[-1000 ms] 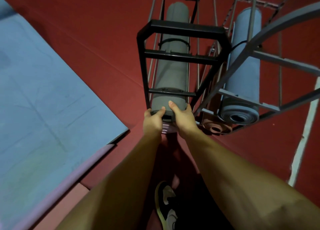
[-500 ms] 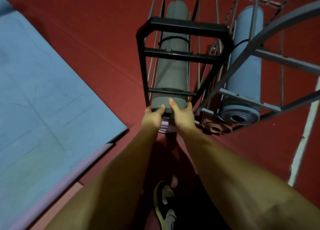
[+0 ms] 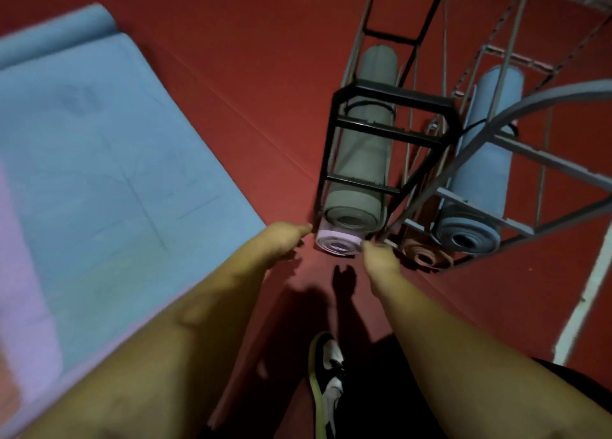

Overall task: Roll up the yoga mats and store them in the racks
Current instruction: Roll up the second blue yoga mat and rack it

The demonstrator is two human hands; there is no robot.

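Observation:
A rolled grey mat (image 3: 359,173) lies inside the black rack (image 3: 390,99), with a rolled pink mat (image 3: 337,243) under it at the near end. A rolled blue mat (image 3: 480,180) rests in the grey rack (image 3: 530,160) to the right, and a rolled brown mat (image 3: 425,254) lies low between the two racks. My left hand (image 3: 281,240) hangs just left of the pink roll's end and holds nothing. My right hand (image 3: 379,256) hovers just right of that end, fingers loosely curled and empty. A blue mat (image 3: 99,160) lies unrolled on the floor at left.
The floor (image 3: 251,84) is red. A pink mat (image 3: 23,289) shows under the unrolled blue one at the far left. My shoe (image 3: 326,382) stands at the bottom centre. A white line (image 3: 583,302) runs along the floor at right.
Both hands have let go of the grey roll's near end and drawn back towards me, apart from each other. The view has shifted, so the racks sit further right.

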